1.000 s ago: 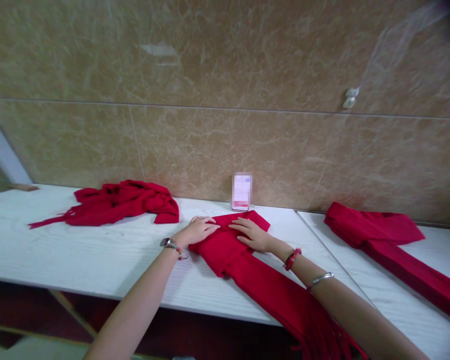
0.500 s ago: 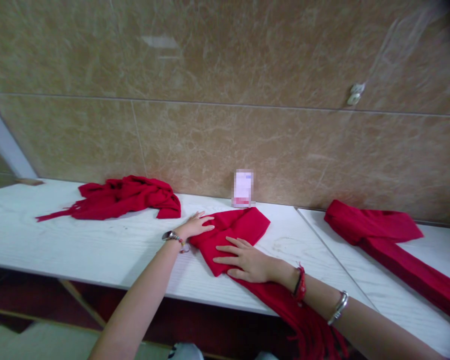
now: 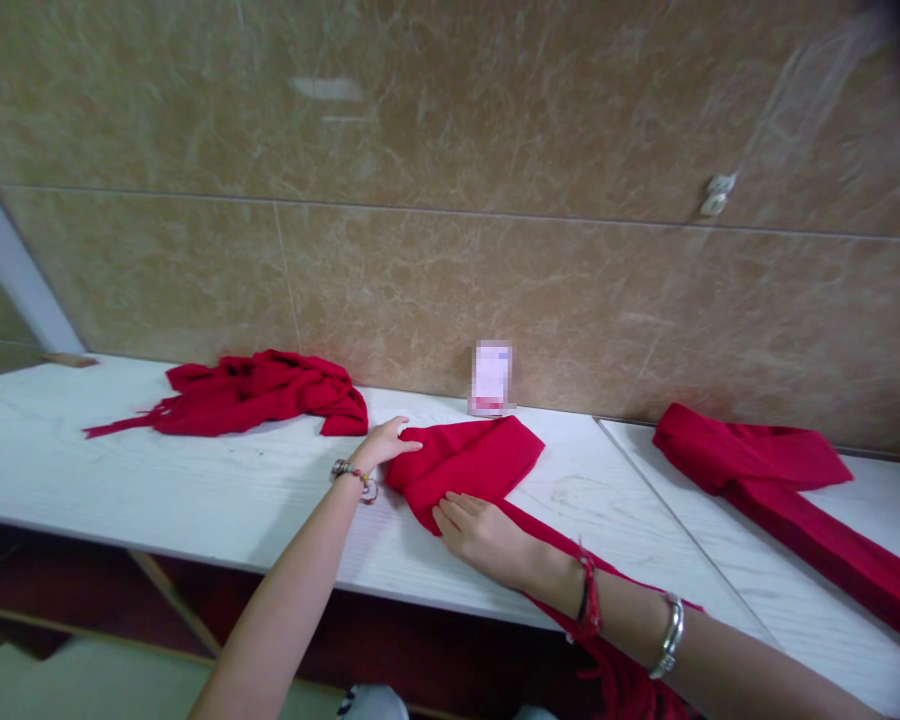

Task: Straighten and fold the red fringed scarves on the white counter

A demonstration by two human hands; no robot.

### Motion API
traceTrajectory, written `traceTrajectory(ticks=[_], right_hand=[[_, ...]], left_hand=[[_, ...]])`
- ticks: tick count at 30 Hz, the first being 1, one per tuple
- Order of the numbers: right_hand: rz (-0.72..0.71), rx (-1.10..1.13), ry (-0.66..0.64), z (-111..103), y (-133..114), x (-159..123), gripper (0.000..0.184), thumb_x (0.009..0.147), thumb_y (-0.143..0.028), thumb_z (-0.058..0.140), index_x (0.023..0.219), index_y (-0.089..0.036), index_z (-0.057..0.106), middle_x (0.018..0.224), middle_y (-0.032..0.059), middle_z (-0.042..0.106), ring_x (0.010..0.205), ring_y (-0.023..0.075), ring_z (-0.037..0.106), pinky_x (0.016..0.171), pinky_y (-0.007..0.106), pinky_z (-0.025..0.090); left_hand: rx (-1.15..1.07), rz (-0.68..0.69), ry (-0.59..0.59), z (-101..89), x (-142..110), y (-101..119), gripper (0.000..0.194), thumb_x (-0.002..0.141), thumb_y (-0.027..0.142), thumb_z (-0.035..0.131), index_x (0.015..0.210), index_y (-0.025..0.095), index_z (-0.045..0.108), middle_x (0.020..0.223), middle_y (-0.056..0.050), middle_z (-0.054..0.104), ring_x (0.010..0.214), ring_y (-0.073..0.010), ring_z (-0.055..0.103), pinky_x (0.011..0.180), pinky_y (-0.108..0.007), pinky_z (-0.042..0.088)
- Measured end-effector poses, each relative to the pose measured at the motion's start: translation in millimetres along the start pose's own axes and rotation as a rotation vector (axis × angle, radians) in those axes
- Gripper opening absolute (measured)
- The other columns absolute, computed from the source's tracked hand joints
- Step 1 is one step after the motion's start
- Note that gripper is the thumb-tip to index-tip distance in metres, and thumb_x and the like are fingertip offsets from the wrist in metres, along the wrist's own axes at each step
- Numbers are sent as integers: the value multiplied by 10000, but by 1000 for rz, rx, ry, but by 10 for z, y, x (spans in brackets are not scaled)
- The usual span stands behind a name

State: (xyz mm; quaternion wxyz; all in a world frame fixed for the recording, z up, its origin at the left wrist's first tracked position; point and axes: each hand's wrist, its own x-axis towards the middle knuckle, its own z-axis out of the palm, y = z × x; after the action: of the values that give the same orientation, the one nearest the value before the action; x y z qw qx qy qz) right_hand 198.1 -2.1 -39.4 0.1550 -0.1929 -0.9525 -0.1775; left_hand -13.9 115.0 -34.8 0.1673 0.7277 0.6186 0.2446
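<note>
A red fringed scarf (image 3: 480, 455) lies partly folded on the white tabletop, its loose tail running down over the front edge behind my right forearm. My left hand (image 3: 386, 444) is at the folded part's left end, thumb on the cloth and index finger held apart from it. At the near edge of the folds, my right hand (image 3: 484, 538) has its fingers drawn together, pinching the fabric. Part of the tail and its fringe are hidden by my right arm.
Left of my hands is a crumpled red scarf (image 3: 270, 395). Another folded red scarf (image 3: 765, 455) lies at the right, its tail stretching toward the front. A phone (image 3: 491, 378) with a blurred screen leans against the marbled wall (image 3: 420, 280). The white table (image 3: 157, 490) has a seam right of centre.
My right hand has come from the top of the folds down to their near edge and closed on the cloth. My left hand has shifted slightly left, its fingers no longer flat.
</note>
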Motion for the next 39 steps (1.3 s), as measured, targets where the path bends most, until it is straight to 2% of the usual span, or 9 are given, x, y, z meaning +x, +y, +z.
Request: traceTrajectory(ticks=[9,13,16,21,24,28,31,34,39], right_hand=[[-94,-5,-75,-276,-14,-203,309,886,-59,285,893,-130,586,802,88,603,744,177,578,671,311,489],[19,178,-117,-318,18,-174,294,887,-283,427,1113,-146,554,1105,136,580,1067,237,509,930,425,397],[154,291,-178,-314,69,-125,511,862,-465,414,1328,-261,369,1392,123,340,1277,342,254,975,596,246],[177,357,-334,-267,46,-80,470,868,-504,360,1316,-363,366,1445,97,238,1292,411,155,920,694,171],[144,430,-321,-215,175,-109,453,890,-479,318,1327,-362,344,1442,78,253,1299,364,187,953,653,194],[433,365,-35,-29,757,-166,429,901,-367,342,1300,-225,415,1362,120,390,1259,273,318,1002,500,282],[754,253,33,179,1289,-211,391,847,-275,441,1217,-163,497,1199,145,544,1133,252,471,949,418,367],[1086,268,-4,342,1643,-276,405,775,-222,529,1166,-116,538,1061,160,623,980,249,580,824,342,447],[1167,334,19,385,1836,-427,238,738,-210,552,941,-142,655,833,74,693,750,197,636,640,269,473]], left_hand=[[-18,-68,120,15,-42,145,562,727,282,629,1243,151,448,1038,-97,639,928,-218,598,780,-268,444],[-62,-61,63,18,-37,87,527,746,330,598,1227,171,451,1180,-105,574,1036,-214,556,827,-251,421],[-95,-72,16,-2,-35,43,557,751,401,578,1237,172,432,1245,-112,525,1094,-221,521,841,-246,412],[45,-104,-70,-46,-65,82,574,763,345,577,1275,162,392,1261,-140,502,1110,-227,510,861,-255,400],[149,-69,25,-32,-112,194,544,798,265,534,1305,161,370,1235,-149,510,1104,-233,508,886,-286,387],[246,282,191,65,-166,363,419,859,223,439,1276,187,438,1309,-112,434,1182,-204,427,981,-305,314],[241,476,-25,132,-174,407,335,884,258,411,1195,243,534,1350,-38,416,1253,-190,341,1033,-317,251],[244,489,-218,125,-163,379,321,901,271,383,1173,305,550,1339,26,435,1272,-188,318,1043,-347,230],[298,536,-294,34,-181,372,336,925,261,322,1129,281,588,1254,24,525,1192,-121,431,1030,-261,244]])
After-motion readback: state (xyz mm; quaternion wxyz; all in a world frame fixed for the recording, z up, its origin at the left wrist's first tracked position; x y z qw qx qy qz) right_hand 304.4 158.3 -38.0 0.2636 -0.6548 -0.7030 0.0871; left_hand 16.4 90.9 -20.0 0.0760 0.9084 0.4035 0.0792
